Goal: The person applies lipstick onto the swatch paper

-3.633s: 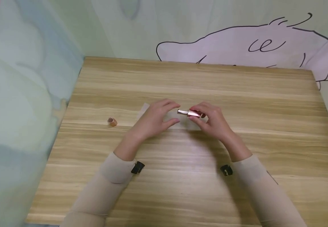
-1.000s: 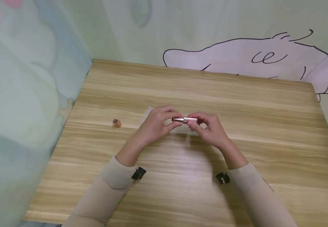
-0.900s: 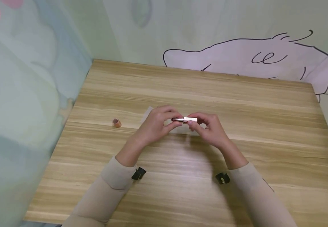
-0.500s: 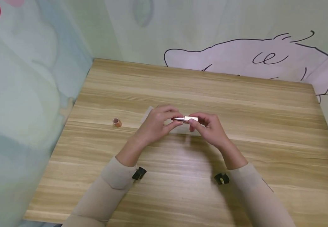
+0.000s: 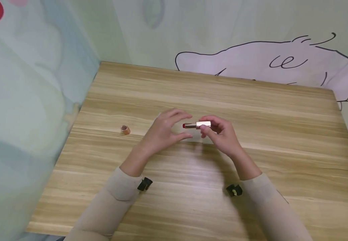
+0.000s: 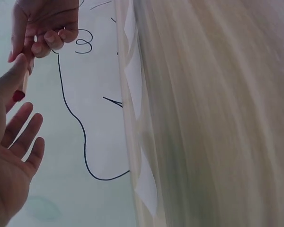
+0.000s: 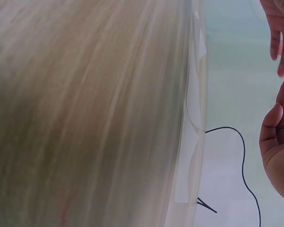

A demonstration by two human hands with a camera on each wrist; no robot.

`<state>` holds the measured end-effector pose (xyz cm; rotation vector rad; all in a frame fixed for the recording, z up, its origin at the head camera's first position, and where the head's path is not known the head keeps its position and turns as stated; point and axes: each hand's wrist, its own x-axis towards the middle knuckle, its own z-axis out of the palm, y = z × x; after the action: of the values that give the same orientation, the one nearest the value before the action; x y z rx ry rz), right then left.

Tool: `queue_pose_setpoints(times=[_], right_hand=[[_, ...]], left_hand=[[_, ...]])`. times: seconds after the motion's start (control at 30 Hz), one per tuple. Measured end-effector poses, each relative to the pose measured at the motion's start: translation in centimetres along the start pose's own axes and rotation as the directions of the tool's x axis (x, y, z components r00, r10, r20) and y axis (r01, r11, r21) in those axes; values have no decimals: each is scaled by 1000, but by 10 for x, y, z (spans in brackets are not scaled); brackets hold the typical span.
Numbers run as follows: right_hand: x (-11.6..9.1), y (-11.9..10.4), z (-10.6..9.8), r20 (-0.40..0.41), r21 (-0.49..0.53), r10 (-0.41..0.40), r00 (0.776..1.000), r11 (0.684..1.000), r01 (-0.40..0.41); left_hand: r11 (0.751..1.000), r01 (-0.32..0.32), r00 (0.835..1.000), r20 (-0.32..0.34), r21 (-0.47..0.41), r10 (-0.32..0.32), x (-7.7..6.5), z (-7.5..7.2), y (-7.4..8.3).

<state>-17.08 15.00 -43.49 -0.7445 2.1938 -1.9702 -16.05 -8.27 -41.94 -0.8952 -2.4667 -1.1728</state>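
A lipstick [image 5: 202,125] with a shiny gold body lies level above the table, its red tip [image 5: 184,126] pointing left. My right hand [image 5: 222,134] grips its base between thumb and fingers. Around the tip, without touching it, my left hand [image 5: 165,132] spreads its thumb and fingers apart. In the left wrist view the red lipstick tip [image 6: 19,96] shows beyond the left hand [image 6: 12,161], with the right hand [image 6: 45,26] behind it. The right wrist view catches the right hand [image 7: 279,137] at its edge and little of the lipstick.
An open copper-coloured cap [image 5: 125,130] rests on the wooden table [image 5: 174,207] left of the hands. White paper [image 5: 189,138] lies beneath the hands, mostly hidden. A wall with a line drawing [image 5: 261,57] borders the table's far edge.
The left hand has let go of the lipstick's tip end and opened its fingers, uncovering the red tip. Earlier the metal tube showed no red. The right hand has kept its grip throughout.
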Motion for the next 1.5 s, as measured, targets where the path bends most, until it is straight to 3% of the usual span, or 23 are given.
queue_pose_setpoints(times=[0.17,0.33,0.47,0.73,1.0,1.2,1.5], right_hand=[[-1,2,-3,-19,-11,17,1000,1000,-17],[-1,3,-7,-50,11,33,998,999,-32],[-1,3,-9,-68,26,24,997,999,-22],[0,4,-12,-90,53,31,995,998,-26],[-2,6,-14,-96,38,36,995,999,-33],[-2,6,-15,-110,32,53,992,998,-50],[-1,8,-13,-119,23,60,991,998,-57]], left_hand=[[993,99,991,89,62,-104,-6,-7,-8],[972,186,959,187,142,-211,-15,-13,-18],[959,210,939,232,191,-252,-23,-18,-25],[952,189,925,282,239,-254,-30,-24,-36],[942,126,888,387,312,-247,-38,-28,-43],[927,66,872,430,368,-233,-48,-33,-47],[906,101,881,386,410,-273,-55,-32,-40]])
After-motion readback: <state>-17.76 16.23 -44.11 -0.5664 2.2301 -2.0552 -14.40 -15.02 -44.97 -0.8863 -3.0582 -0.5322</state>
